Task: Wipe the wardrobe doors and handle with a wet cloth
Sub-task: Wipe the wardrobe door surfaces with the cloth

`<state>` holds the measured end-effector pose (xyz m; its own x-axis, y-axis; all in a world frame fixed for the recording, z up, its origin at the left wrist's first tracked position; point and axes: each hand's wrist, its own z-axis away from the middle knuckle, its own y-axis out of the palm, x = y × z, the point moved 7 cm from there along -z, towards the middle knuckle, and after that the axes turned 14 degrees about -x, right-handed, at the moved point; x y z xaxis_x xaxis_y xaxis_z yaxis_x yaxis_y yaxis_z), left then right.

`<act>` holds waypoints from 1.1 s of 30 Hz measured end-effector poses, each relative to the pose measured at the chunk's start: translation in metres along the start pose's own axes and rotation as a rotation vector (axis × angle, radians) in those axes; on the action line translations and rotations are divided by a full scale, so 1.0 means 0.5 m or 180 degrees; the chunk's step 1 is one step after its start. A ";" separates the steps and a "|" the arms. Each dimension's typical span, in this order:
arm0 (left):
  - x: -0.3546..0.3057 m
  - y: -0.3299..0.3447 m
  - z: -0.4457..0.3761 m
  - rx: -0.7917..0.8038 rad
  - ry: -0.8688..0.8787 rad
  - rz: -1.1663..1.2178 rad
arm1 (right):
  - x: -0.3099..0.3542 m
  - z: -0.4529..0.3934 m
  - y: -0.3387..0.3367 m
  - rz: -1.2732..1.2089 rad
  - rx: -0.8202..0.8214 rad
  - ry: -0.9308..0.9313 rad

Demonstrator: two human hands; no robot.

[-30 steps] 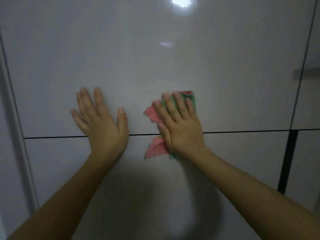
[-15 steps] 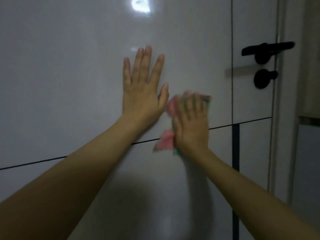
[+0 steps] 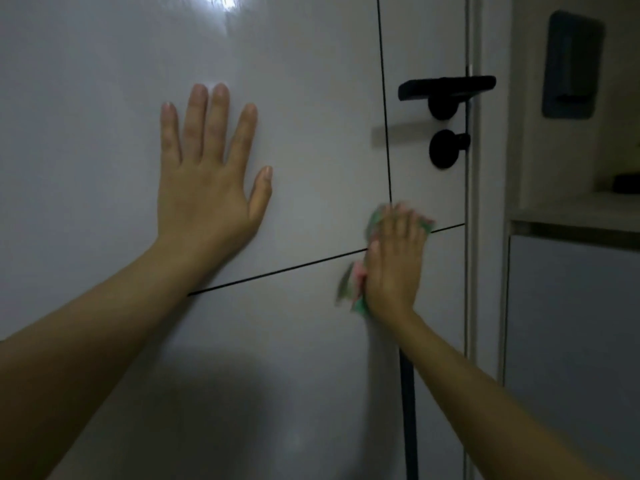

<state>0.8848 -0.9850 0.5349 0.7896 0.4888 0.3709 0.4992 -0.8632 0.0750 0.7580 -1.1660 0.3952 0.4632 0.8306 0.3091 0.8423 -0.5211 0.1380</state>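
Our left hand (image 3: 207, 188) braces flat and open on the door (image 3: 294, 98), while our right hand (image 3: 394, 268) presses the cloth (image 3: 355, 289) flat-fingered; we should sweep firmly up toward the handle (image 3: 446, 88) above it.

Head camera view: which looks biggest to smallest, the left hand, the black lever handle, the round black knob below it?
1. left hand, though nearer the camera
2. black lever handle
3. round black knob

We see the cloth (image 3: 356, 289) only as blurred pink-green scraps; the right hand (image 3: 394, 268), itself smeared, covers most of it. Both forearms run off the bottom edge. The door (image 3: 294, 98) is cut off on three sides. On the shelf at the far right, a dark thing (image 3: 625, 183) is too dim to tell
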 end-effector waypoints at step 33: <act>0.012 -0.031 -0.004 -0.0166 -0.0183 0.0595 | 0.046 0.084 -0.012 -0.0001 0.0237 -0.0705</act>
<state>0.8812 -0.9689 0.5381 0.8866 0.3245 0.3296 0.3240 -0.9443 0.0580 0.7754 -1.1356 0.3619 0.5052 0.8579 0.0939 0.8567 -0.5117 0.0656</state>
